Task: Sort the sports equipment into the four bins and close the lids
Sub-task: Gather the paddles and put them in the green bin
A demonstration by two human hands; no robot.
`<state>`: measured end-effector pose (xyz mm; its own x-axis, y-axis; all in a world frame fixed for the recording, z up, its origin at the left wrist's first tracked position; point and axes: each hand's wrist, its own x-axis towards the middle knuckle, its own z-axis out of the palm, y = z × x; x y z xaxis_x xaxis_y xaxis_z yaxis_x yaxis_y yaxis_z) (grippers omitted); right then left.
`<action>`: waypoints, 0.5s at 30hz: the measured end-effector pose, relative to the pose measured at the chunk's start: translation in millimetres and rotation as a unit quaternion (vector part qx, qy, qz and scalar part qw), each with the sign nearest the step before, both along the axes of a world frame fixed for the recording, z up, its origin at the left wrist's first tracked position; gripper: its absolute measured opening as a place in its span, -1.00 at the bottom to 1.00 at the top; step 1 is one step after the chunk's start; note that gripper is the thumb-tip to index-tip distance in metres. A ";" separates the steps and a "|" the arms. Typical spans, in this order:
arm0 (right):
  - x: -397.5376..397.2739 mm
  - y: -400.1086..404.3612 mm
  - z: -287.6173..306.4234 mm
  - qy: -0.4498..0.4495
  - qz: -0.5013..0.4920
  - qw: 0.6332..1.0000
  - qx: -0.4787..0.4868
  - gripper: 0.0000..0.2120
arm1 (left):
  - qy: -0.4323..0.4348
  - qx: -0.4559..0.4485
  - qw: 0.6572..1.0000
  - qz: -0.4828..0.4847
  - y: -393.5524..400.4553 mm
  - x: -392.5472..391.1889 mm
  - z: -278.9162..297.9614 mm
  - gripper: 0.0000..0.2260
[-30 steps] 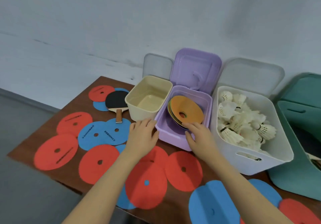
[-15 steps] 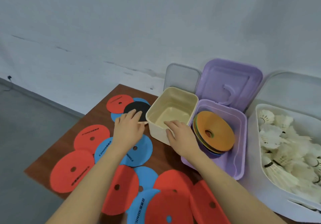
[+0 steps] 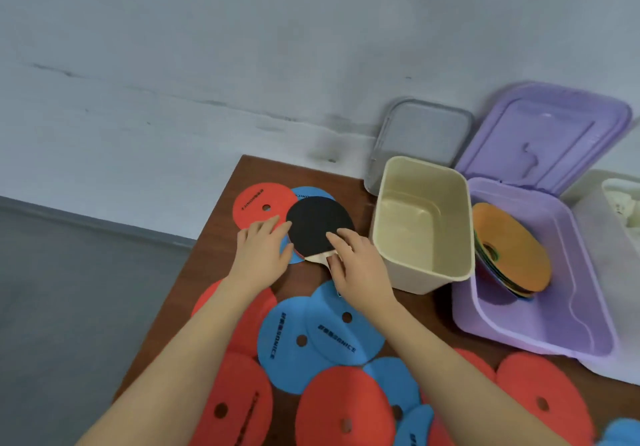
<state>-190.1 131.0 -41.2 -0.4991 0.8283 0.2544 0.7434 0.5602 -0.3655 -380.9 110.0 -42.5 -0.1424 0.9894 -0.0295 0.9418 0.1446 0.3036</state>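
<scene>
A table tennis paddle (image 3: 318, 223) with a black face lies on flat discs at the table's far left. My right hand (image 3: 358, 267) closes over its pale handle, thumb on the black rubber. My left hand (image 3: 262, 249) rests flat beside the paddle's left edge, fingers apart, touching a red disc (image 3: 254, 203). The cream bin (image 3: 380, 210) stands empty just right of my right hand. The purple bin (image 3: 540, 347) holds a leaning stack of discs with an orange one (image 3: 516, 248) on top. Several red and blue discs (image 3: 311, 338) cover the near table.
A grey lid (image 3: 422, 134) and a purple lid (image 3: 547, 137) lean against the wall behind their bins. A white bin (image 3: 588, 224) with shuttlecocks (image 3: 623, 203) shows at the right edge. The table's left edge (image 3: 194, 279) drops to grey floor.
My view swung left. Both hands left the purple bin and moved left to the paddle; my right hand closed on its handle, and the paddle now sits turned and shifted.
</scene>
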 end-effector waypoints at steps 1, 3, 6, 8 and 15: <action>-8.3 0.5 -4.0 -0.009 -0.012 1.000 -0.011 -0.66 | -0.002 -0.011 1.000 -0.012 4.5 -8.6 -5.7 -0.57; -21.6 3.7 -11.2 -0.027 -0.042 0.998 -0.042 -0.63 | -0.007 -0.041 0.998 -0.037 15.2 -21.1 -16.8 -0.56; -32.8 12.6 -26.1 -0.070 -0.088 0.981 -0.158 -0.46 | -0.013 -0.083 0.994 -0.070 31.7 -29.7 -32.1 -0.54; -36.7 20.8 -37.2 -0.112 -0.107 0.965 -0.213 -0.30 | -0.014 -0.104 0.991 -0.087 43.3 -32.1 -40.5 -0.51; -43.3 40.6 -67.2 -0.166 -0.144 0.938 -0.267 -0.06 | -0.007 -0.151 0.983 -0.109 67.0 -38.6 -66.9 -0.44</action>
